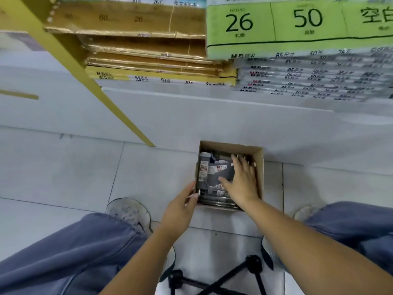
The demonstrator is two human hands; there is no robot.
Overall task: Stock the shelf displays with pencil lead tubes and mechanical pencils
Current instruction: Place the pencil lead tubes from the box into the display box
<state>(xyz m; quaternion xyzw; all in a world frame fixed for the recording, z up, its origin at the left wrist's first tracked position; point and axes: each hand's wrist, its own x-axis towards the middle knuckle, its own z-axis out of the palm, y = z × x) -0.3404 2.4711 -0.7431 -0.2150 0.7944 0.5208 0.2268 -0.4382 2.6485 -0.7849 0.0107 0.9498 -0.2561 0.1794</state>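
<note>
A small open cardboard box sits on the tiled floor between my feet, at the foot of the shelf. Inside lie several grey packs of pencil goods with red-and-white labels. My right hand reaches into the box, fingers spread flat over the packs; I cannot tell whether it grips one. My left hand pinches the box's near-left corner, thumb and fingers closed on the cardboard edge.
Above the box a white shelf base carries stacks of paper pads: yellow packs, a green pack marked 26 and 50, and clear-wrapped packs. A yellow upright slants down left. My shoes and knees flank the box; a black stool frame stands below.
</note>
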